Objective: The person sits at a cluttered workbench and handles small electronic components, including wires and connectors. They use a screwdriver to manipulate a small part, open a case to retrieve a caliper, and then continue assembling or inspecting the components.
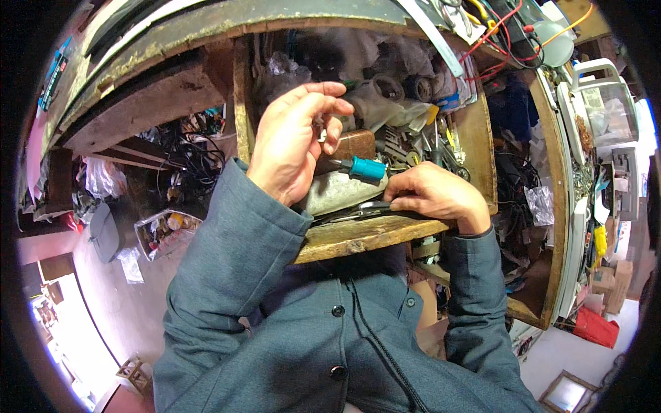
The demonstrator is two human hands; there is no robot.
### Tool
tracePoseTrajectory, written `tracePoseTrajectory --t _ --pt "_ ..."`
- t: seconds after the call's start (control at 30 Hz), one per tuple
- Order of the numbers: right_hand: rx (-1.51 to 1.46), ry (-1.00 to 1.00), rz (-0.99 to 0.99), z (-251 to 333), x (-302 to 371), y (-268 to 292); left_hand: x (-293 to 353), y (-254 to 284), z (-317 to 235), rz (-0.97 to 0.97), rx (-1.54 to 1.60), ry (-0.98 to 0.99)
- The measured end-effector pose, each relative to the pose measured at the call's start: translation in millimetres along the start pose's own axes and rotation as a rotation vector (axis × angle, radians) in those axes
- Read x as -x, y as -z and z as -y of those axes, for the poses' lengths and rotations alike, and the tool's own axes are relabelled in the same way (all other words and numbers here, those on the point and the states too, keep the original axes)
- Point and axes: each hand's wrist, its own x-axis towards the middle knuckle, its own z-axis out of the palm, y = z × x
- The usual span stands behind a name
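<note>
Over an open wooden drawer [358,239], my left hand [289,138] is raised with its fingers curled round a small whitish piece [321,134], mostly hidden. My right hand [441,196] reaches into the drawer near its front board, thumb and fingers pinched together. Its fingertips meet the end of a slim dark and silver tool [374,205]; what they grip is partly hidden. Between my hands lies a screwdriver with a teal handle [367,168], resting near a pale, rounded, stone-like object [337,193]. A reddish-brown block [355,144] sits behind it.
Deeper in the drawer are plastic bags [375,103], a tape roll [418,88] and several metal tools [441,148]. Red wires [492,38] and a metal strip [441,45] hang at the bench's far edge. Cables [182,151] fill the left compartment; a yellow-handled tool [600,241] lies right.
</note>
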Motion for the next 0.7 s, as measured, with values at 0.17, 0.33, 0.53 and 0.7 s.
tracePoseTrajectory --t 0.17,0.33,0.53,0.7 --pt "-0.074 0.133 -0.251 -14 11 5 -1 -1 1 0.056 -0.087 0.0" --pt "-0.347 -0.083 -0.251 -7 15 4 2 -5 0 0.039 -0.113 0.029" --pt "-0.13 0.055 -0.272 4 0 -2 0 -5 0 0.021 -0.15 0.003" --pt "0.066 0.208 -0.187 38 -14 -14 0 -8 0 0.002 -0.161 0.003"
